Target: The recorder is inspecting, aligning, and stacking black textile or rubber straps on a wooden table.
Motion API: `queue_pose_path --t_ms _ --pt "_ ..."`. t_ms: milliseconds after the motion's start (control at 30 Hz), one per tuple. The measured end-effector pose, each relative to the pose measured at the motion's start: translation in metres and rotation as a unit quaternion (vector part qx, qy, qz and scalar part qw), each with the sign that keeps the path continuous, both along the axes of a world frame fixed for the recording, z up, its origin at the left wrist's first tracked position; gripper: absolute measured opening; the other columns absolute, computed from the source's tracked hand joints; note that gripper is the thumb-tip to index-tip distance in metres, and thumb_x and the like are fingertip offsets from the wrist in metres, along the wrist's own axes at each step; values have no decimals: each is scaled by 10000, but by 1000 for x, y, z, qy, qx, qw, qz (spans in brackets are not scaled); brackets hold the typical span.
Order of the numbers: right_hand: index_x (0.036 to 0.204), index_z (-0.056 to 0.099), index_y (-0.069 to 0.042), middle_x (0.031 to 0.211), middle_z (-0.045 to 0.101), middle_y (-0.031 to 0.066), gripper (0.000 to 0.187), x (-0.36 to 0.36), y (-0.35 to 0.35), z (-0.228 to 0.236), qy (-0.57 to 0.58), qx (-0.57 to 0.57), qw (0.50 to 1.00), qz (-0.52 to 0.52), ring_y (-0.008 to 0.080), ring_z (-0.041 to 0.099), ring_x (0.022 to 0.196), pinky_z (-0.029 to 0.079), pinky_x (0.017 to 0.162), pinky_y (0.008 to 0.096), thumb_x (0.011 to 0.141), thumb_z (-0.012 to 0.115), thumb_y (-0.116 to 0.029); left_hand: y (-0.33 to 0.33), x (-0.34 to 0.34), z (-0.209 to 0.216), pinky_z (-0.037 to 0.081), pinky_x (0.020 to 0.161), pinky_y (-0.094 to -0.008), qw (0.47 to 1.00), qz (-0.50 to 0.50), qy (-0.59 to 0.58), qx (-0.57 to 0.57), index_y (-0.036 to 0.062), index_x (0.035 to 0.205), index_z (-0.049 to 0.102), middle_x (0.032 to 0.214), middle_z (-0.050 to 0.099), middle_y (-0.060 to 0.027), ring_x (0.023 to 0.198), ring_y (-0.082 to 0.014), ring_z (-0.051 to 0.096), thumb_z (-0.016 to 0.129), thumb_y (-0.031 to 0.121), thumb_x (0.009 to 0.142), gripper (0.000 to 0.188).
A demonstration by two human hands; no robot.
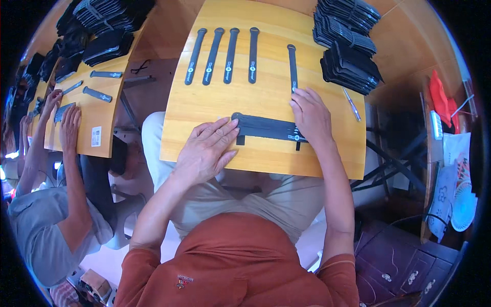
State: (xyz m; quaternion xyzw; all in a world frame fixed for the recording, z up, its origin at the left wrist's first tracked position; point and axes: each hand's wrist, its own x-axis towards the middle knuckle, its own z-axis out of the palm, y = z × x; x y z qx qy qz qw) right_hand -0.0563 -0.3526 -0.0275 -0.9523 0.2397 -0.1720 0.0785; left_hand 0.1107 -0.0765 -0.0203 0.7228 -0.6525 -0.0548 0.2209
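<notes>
A flat stack of dark grey hook-and-loop straps (266, 127) lies crosswise near the front of the wooden table, with two short black tabs showing under its near edge. My left hand (204, 148) rests with outstretched fingers, their tips touching the stack's left end. Over its right end, my right hand (311, 115) has curled fingers at the lower end of a single strap (293, 66), which points away from me; the thumb is mostly hidden. Farther off, several similar straps (230, 56) lie side by side, each with a slotted rounded end on the far side.
Tall bundles of black straps (350, 64) stand at the table's far right, beside a pen (352, 105). To the left, another person's hands (69, 123) work at a second table (110, 135) with straps on it. A shelf with a red cloth (443, 97) is at right.
</notes>
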Motion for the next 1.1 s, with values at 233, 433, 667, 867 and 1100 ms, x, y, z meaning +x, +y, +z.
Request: queue_pose_path --t_ms 233,433,667,867,1100 --pt "1073 741 -12 1216 722 136 185 -61 -1 3 -46 25 999 16 325 644 1207 528 1013 427 950 637 -105 -2 -2 1 349 1171 -436 1000 2 -9 6 35 1388 618 1534 542 -94 1452 -272 459 666 292 972 491" --pt "1095 719 13 1229 711 166 194 -108 9 6 -54 35 998 8 349 644 1222 529 1016 425 933 663 -78 -1 -3 1 346 1176 -440 1000 0 -18 15 31 1405 600 1549 523 -104 1457 -287 451 669 274 965 507" --pt "1106 714 8 1255 704 147 255 -158 50 15 -7 -15 1000 -4 372 632 1236 520 1033 450 886 734 -121 -2 -5 -1 350 1181 -455 1000 5 -29 11 14 1390 602 1534 528 -132 1450 -318 450 687 241 950 502" --pt "1063 719 -12 1133 729 122 256 -199 84 -17 -66 -147 987 -16 327 710 1043 594 856 421 821 789 -59 2 -43 -9 559 962 -435 985 3 33 -169 -9 1158 709 1254 697 -175 1144 -352 673 780 109 859 329" --pt "1001 710 21 1026 738 165 139 -210 148 -21 -129 -129 981 -62 317 735 830 600 687 400 867 731 -7 -34 -160 -10 565 800 -459 849 -162 489 121 -45 1199 660 974 711 -277 940 -413 715 639 292 1015 384"
